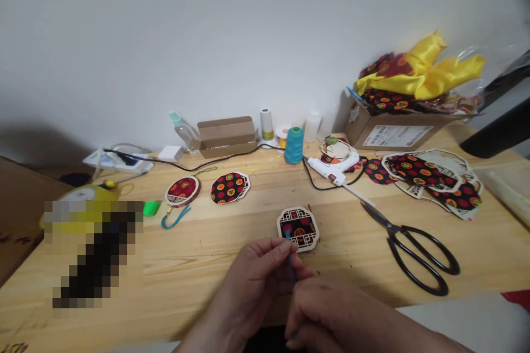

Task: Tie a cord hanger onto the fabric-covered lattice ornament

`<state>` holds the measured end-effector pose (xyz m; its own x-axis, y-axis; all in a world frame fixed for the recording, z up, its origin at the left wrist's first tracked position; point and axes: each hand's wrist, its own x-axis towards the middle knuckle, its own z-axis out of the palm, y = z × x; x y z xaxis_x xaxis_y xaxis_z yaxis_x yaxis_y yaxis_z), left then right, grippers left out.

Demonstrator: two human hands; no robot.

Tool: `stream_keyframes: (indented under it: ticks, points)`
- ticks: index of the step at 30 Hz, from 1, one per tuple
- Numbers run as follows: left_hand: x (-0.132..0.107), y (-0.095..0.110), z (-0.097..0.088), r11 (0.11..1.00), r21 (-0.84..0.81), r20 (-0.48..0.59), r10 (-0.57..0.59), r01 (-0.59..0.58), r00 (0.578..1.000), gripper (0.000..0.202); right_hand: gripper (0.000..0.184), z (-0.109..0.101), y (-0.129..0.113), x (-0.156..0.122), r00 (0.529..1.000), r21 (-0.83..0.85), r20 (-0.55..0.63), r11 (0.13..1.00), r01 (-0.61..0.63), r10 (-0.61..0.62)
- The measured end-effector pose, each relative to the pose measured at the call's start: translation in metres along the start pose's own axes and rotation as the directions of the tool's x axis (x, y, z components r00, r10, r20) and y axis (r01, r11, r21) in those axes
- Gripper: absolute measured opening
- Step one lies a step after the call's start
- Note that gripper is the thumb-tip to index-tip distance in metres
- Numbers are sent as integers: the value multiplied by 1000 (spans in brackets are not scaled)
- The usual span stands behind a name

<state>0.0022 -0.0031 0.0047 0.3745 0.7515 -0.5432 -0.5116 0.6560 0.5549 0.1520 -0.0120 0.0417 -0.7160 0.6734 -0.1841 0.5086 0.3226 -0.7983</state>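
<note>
Between thumb and fingers, my left hand (269, 267) pinches a teal cord (291, 265) near its upper end. The cord runs down to my right hand (331, 311), whose curled fingers hold its lower part close to the table's front edge. Just beyond my left fingertips lies an octagonal fabric piece (301, 224) with a pale lattice frame and dark flowered cloth; the cord's tip overlaps it in view. Whether the cord touches it I cannot tell. Black-handled scissors (397, 230) lie to the right, blades pointing away to the left.
A white glue gun (335, 168) with its black cable and a teal thread spool (294, 146) stand behind. Framed fabric pieces (430, 176) are piled at right, below a cardboard box (393, 129) of cloth. Further left are a round piece (183, 190) and a teal cord loop (176, 218).
</note>
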Motion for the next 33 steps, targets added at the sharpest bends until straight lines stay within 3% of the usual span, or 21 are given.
stream_keyframes:
  ticks: [4, 7, 12, 22, 30, 33]
  points:
    - [1, 1, 2, 999, -44, 7, -10, 10, 1000, 13, 15, -4, -5, 6, 970, -103, 232, 993, -51, 73]
    - [4, 4, 3, 997, -74, -19, 16, -17, 1000, 12, 18, -1, -1, 10, 930, -142, 368, 988, 56, 0]
    - [8, 8, 2, 996, -79, -66, 38, -43, 997, 9, 16, 9, 9, 13, 890, -195, 407, 933, 304, -205]
    - [8, 10, 2, 992, -106, -79, 60, -69, 995, 8, 9, 8, 4, 21, 820, -401, 557, 822, 405, -132]
    - [10, 7, 1, 997, -10, -143, 77, -79, 987, 14, 9, 8, 2, 20, 814, -348, 564, 853, 389, -140]
    - [8, 7, 1, 995, 44, -173, 98, -92, 980, 16, 14, -3, 6, 3, 926, -236, 332, 934, 268, -182]
